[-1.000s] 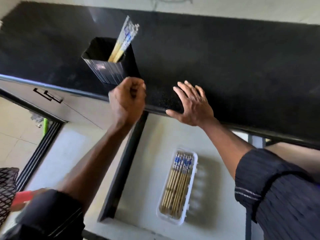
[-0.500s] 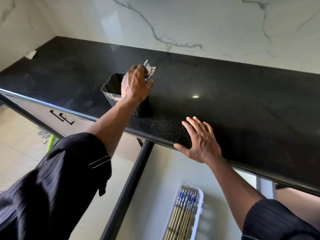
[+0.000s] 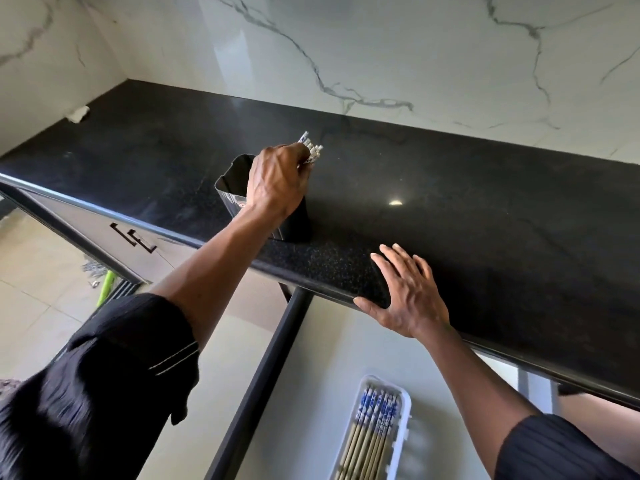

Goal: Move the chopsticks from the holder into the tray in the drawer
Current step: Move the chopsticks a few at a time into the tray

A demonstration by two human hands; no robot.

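A dark metal holder (image 3: pixel 230 188) stands on the black counter near its front edge. My left hand (image 3: pixel 277 183) is over the holder, closed around a bunch of chopsticks (image 3: pixel 311 149) whose white and blue tops poke out past my fingers. My right hand (image 3: pixel 408 292) lies flat with fingers spread on the counter's front edge, holding nothing. Below, in the open drawer (image 3: pixel 311 393), a white tray (image 3: pixel 403 431) holds several chopsticks (image 3: pixel 374 431) with blue patterned ends, lying side by side.
The black counter (image 3: pixel 485 209) runs to a white marble wall (image 3: pixel 346 46). A small white scrap (image 3: pixel 78 115) lies at the counter's far left. The drawer's dark left rim (image 3: pixel 263 382) runs diagonally below. Closed cabinet fronts and tiled floor are at the left.
My left hand rose from the counter edge to the holder and closed on the chopsticks there. The view tilted up toward the wall. My right hand stayed on the counter edge.
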